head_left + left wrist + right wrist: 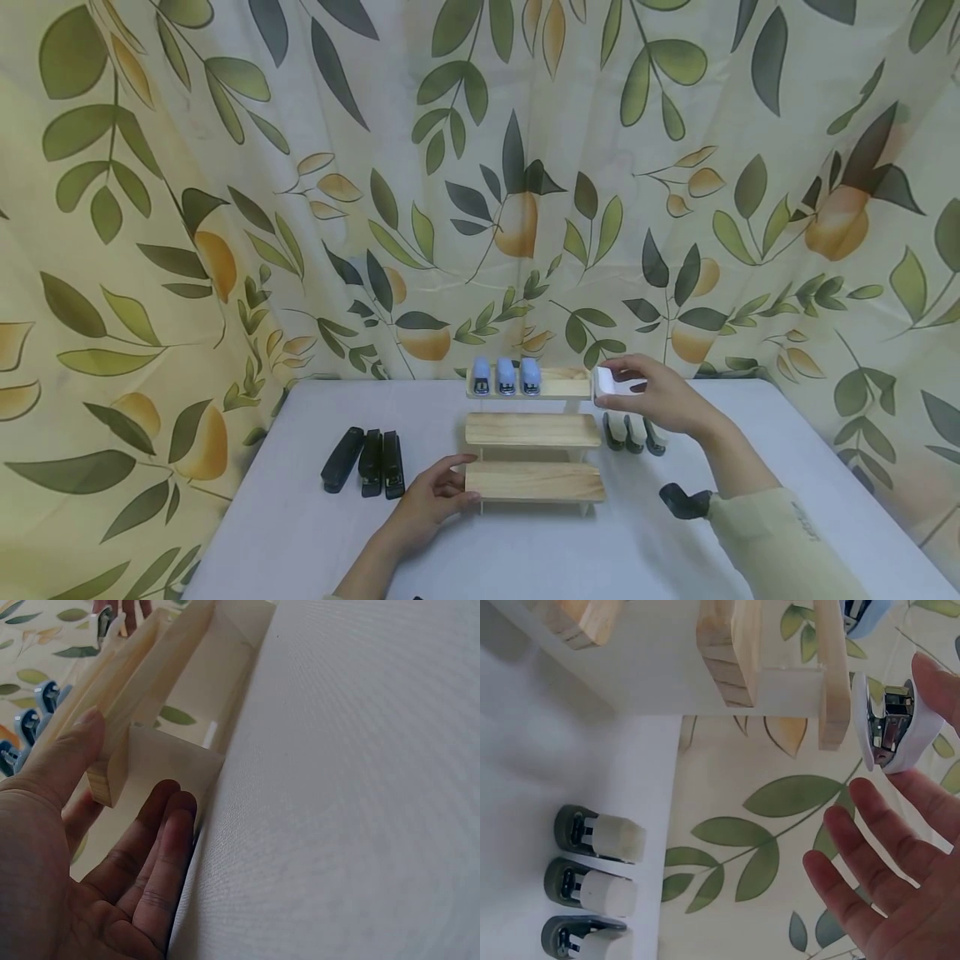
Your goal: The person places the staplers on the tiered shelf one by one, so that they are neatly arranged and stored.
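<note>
A three-tier wooden stand (pixel 532 482) with pale boards is on the table. My left hand (pixel 431 504) grips the left end of its lowest board; in the left wrist view the thumb (pixel 71 754) lies on the board and another finger is partly hidden behind it. Three small blue staplers (pixel 506 377) stand side by side on the left of the top board. My right hand (pixel 652 396) pinches a white stapler (pixel 900 724) between thumb and index finger, just off the right end of the top board. Its other fingers are spread.
Three black staplers (pixel 371 462) lie left of the stand. To its right are three white staplers with dark bases (pixel 633 435), partly under my right hand. A leaf-patterned curtain (pixel 480 208) hangs behind the white table (pixel 262 533).
</note>
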### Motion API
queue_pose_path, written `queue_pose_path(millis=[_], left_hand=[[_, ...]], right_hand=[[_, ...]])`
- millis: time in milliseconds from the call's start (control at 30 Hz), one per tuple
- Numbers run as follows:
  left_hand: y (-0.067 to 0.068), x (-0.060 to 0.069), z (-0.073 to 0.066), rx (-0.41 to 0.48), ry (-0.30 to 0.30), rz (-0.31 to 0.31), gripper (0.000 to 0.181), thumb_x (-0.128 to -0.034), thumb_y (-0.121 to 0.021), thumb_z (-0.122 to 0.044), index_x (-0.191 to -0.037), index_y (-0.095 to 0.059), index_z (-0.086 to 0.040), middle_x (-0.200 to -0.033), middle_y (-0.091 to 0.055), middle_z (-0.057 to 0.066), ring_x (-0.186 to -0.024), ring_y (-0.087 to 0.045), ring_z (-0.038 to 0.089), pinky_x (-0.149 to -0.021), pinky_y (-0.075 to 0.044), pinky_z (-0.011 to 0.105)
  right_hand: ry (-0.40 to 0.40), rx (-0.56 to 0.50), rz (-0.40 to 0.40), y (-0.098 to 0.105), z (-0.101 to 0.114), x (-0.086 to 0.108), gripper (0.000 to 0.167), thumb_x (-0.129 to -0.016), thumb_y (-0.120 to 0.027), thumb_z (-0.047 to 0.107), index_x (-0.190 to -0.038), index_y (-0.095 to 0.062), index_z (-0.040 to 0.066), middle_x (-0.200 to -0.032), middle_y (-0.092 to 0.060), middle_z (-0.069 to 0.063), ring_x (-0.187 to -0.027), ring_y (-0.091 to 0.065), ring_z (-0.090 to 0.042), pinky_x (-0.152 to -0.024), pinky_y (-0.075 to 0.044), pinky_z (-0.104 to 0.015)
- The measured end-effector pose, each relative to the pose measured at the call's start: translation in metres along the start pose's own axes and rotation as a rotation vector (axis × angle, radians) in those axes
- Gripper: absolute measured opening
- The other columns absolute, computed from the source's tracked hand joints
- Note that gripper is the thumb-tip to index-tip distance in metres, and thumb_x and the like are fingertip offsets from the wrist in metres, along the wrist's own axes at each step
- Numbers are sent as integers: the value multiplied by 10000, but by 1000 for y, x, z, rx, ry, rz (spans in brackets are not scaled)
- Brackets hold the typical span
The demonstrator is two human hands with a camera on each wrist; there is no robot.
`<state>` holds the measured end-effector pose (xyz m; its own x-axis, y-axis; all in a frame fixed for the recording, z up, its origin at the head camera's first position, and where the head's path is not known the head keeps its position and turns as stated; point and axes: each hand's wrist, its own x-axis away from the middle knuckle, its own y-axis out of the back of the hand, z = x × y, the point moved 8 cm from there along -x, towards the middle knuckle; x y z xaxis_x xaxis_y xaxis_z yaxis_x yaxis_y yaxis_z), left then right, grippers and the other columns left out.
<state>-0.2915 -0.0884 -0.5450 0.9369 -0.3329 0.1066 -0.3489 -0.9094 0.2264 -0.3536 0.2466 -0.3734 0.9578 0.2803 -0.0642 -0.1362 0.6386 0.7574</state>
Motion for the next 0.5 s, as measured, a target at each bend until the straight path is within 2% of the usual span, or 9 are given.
queue_pose_path(millis=[500], left_hand=[[0,1,-1,6,-8,0,606,-879,-820,-413,-1430,-570,-375,-1142,-698,19,-1013,-671,161,-835,-545,291]], right_hand=[[11,4,17,-3,12,-15,712,-877,-820,456,-1417,-566,68,-1388,-593,-188,-1281,-553,-425,-1024,-487,-623]])
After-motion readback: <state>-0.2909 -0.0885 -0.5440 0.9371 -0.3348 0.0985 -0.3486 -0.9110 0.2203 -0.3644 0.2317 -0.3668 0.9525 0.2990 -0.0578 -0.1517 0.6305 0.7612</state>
